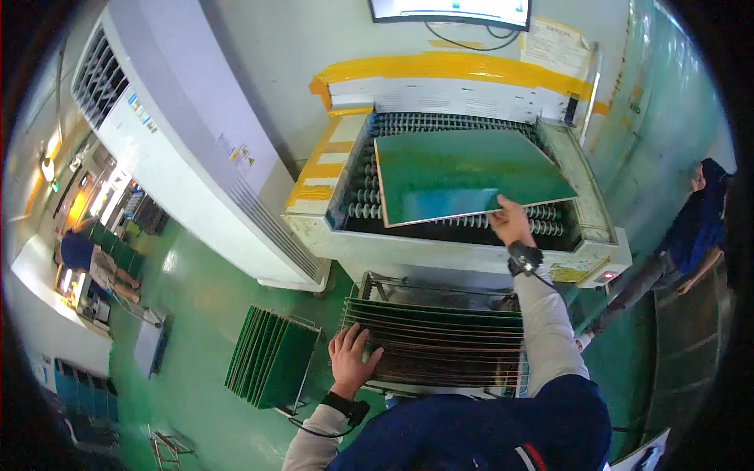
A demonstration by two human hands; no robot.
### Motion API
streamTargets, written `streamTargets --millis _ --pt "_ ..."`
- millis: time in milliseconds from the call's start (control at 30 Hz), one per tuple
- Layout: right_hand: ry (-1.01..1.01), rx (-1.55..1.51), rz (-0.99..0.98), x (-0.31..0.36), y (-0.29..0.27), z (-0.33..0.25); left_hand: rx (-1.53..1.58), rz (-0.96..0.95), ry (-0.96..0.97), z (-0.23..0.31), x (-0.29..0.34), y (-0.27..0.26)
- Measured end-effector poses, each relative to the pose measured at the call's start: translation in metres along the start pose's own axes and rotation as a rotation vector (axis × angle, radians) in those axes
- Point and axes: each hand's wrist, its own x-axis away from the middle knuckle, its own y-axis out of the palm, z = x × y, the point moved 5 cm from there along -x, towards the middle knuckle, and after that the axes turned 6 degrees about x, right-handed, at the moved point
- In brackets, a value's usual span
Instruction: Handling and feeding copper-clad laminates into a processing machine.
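Note:
A large green circuit board panel (471, 174) lies tilted over the roller conveyor (365, 210), its near edge raised toward me. My right hand (512, 222) pinches that near edge, thumb and fingers closed on it. Below the machine stands a wire rack (522, 369) filled with several upright green panels (440, 318), their edges facing up. At the rack's left end rests my left hand (353, 359), fingers spread, touching or just above the panel edges; it holds nothing. Both wrists carry black bands with cables.
A second rack of green panels (271, 357) stands on the floor at left. A tall white air conditioner (212, 149) flanks the machine's left side. One person (691, 220) is at the right, another (86, 255) far left. A screen (452, 9) hangs above.

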Motion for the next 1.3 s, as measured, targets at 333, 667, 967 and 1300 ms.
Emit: streamTargets --millis 333,667,967,1300 --pt "-0.253 0.314 -0.029 -0.08 -0.006 0.045 -0.006 0.008 0.017 0.008 -0.008 0.006" --pt "0.265 0.128 -0.127 -0.028 0.046 0.022 -0.019 -0.036 0.012 0.008 -0.01 0.007" --pt "-0.576 1.576 0.154 -0.028 0.084 -0.003 -0.017 -0.042 0.034 0.011 -0.012 0.007" --pt "-0.836 1.87 0.051 -0.008 0.104 0.03 -0.02 -0.065 0.009 0.004 -0.007 0.011"
